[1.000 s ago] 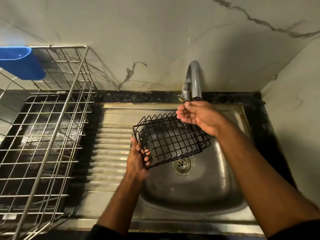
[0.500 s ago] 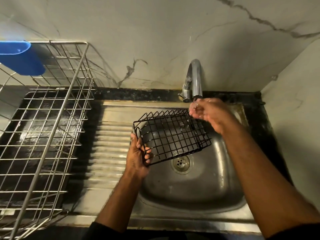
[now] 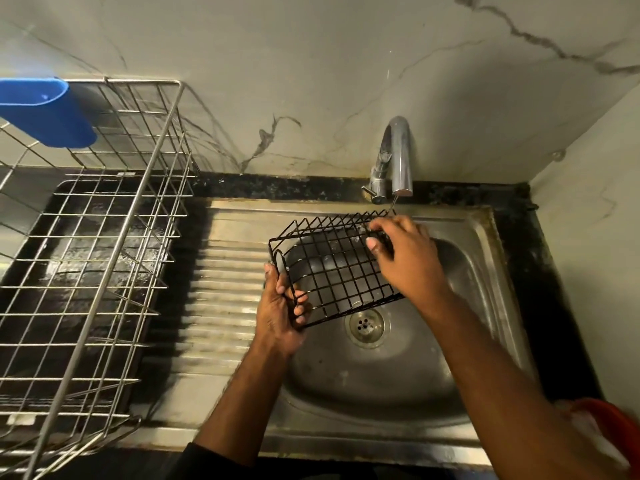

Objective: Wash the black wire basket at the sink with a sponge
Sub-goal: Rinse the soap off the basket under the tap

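Observation:
The black wire basket [image 3: 334, 271] hangs tilted over the steel sink [image 3: 381, 368], under the chrome tap [image 3: 398, 157]. My left hand [image 3: 282, 311] grips its near left end, fingers curled through the wires. My right hand [image 3: 403, 256] lies on the basket's far right side, thumb and fingers curled over the wires there. A thin stream of water runs from the spout onto that corner. No sponge is in view.
A large steel wire dish rack [image 3: 104, 258] stands on a black tray at the left, with a blue plastic holder [image 3: 48, 110] on its back rim. The ribbed drainboard [image 3: 225, 289] lies between rack and basin. Something red and white [image 3: 602, 434] sits at the bottom right.
My right hand has come down from just under the spout onto the basket's right side. The basket stays held over the drain in my left hand.

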`<control>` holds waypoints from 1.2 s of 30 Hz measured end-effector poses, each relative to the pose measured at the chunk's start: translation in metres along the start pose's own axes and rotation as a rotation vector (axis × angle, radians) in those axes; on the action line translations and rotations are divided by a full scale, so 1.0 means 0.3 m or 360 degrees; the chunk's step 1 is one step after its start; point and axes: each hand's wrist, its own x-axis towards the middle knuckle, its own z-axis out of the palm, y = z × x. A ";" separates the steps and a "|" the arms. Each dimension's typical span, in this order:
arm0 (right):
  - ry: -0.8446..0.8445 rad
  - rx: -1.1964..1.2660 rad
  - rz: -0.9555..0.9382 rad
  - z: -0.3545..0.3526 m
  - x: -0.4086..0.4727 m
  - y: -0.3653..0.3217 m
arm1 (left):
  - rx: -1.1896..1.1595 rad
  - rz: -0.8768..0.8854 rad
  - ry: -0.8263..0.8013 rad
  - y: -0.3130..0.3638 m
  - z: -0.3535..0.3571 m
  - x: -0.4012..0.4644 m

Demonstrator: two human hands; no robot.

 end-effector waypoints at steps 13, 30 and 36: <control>-0.0129 0.0092 0.0062 0.020 -0.028 -0.059 | 0.0008 0.0032 -0.0048 0.008 0.020 0.003; -0.0204 -0.0001 -0.0434 0.038 0.004 -0.022 | -0.0109 0.0001 -0.0118 -0.005 0.033 -0.022; -0.0160 -0.0097 -0.0181 0.012 0.032 0.022 | -0.0154 0.0087 -0.0108 0.034 0.012 -0.026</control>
